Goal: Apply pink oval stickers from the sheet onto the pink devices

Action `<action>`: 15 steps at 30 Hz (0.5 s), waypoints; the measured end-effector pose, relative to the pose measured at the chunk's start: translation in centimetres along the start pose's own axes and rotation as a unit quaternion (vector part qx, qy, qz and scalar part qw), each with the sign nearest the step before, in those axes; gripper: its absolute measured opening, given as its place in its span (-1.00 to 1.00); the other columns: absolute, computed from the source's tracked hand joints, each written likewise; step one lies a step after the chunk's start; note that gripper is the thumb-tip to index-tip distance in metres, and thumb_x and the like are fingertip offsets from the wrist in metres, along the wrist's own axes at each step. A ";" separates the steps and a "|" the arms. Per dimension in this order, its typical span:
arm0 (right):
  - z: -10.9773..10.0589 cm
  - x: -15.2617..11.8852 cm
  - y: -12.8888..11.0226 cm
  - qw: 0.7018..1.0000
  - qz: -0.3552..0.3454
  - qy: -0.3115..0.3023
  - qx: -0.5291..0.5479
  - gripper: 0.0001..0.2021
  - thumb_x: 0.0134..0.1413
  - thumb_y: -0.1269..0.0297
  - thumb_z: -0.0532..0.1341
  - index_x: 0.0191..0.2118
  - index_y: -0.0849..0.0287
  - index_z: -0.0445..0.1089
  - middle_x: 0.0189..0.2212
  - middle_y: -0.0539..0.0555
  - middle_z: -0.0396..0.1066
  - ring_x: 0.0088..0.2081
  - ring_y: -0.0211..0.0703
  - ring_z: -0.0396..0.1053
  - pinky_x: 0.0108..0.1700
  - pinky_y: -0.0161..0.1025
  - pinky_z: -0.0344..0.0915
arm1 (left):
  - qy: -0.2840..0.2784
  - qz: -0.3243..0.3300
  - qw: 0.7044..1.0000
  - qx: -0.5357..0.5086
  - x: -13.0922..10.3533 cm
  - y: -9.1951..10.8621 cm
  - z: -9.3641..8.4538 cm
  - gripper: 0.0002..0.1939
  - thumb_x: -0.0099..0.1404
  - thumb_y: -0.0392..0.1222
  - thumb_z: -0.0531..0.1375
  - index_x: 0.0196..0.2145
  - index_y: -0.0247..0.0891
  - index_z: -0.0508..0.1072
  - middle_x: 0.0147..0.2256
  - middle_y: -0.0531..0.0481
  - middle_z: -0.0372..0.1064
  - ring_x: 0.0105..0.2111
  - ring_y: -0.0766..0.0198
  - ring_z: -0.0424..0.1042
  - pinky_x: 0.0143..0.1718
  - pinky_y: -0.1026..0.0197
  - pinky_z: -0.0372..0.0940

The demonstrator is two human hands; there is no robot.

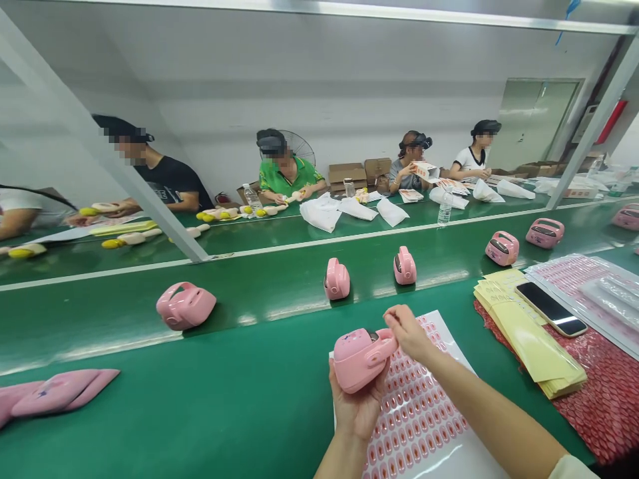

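A bright workroom seen over a green counter (pixel 224 412), with a white sticker sheet (pixel 446 332) lying on it, printed with rows of pink ovals. Above this sheet the left hand (pixel 355 407) cups a glossy pink case (pixel 351 364) from below, its grip closed around the underside. The right hand (pixel 410 332) is at the case's handle, its grip pressed together; whether anything small is pinched there cannot be told. Right of the sheet are red bubble wrap (pixel 599 399), yellow papers (pixel 529 332) and a dark-screened phone (pixel 552 309). Well left of the sheet, a pink item (pixel 64 392) is cut off by the frame and hard to identify. Beyond the sheet, a shiny green strip (pixel 274 293) carries more pink cases (pixel 186 306); the rightmost is cropped. Farther beyond the sheet, seated people work at another green surface (pixel 279 229), one at far left mostly out of frame, another partly behind a slanted metal post (pixel 104 140). Farthest off stand a pale wall (pixel 349 86), a closed door (pixel 536 120) and a fan (pixel 299 148) half hidden by a person
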State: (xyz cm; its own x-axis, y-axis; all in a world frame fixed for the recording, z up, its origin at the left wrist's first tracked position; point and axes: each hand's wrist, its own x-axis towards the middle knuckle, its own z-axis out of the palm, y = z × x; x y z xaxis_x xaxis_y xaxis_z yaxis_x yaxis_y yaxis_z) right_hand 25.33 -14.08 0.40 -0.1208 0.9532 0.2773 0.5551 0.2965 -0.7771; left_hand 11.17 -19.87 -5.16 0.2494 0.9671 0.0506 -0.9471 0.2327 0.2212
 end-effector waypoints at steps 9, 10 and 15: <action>-4.5 1.2 8.7 0.987 0.138 -0.022 -0.084 -0.89 -0.24 0.49 0.23 -0.47 0.17 0.40 -0.43 0.01 0.25 -0.40 -0.23 0.29 -0.26 -0.27 0.22 | -0.009 -0.008 1.000 0.020 0.5 1.7 -0.2 -0.60 0.21 0.03 0.02 -0.03 -0.13 0.28 -0.09 -0.12 0.35 -0.06 0.11 0.32 -0.03 0.03 0.21; -4.2 1.0 8.9 0.987 0.137 -0.023 -0.082 -0.89 -0.26 0.49 0.23 -0.49 0.17 0.39 -0.43 0.00 0.24 -0.41 -0.24 0.29 -0.27 -0.27 0.22 | -0.002 -0.009 0.999 0.033 0.6 1.7 -0.1 -0.61 0.22 0.01 0.02 -0.01 -0.09 0.26 -0.10 -0.09 0.37 -0.08 0.12 0.33 -0.05 0.03 0.23; -4.0 0.8 8.5 0.992 0.123 -0.008 -0.040 -0.89 -0.20 0.52 0.16 -0.60 0.19 0.30 -0.40 0.01 0.26 -0.41 -0.26 0.30 -0.29 -0.26 0.23 | 0.113 0.050 0.957 0.263 0.3 -0.1 0.8 -0.35 -0.04 -0.10 0.29 0.02 -0.13 0.22 -0.11 -0.11 0.36 -0.10 0.01 0.33 -0.13 0.05 0.27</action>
State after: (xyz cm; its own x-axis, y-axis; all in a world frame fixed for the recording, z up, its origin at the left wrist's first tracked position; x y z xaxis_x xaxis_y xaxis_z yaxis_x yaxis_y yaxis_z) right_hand 33.25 -11.04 -3.76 0.0130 0.9971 0.0754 0.6322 0.0502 -0.7732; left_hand 11.48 -19.73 -4.35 0.0555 0.9933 -0.1016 -0.7164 0.1104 0.6889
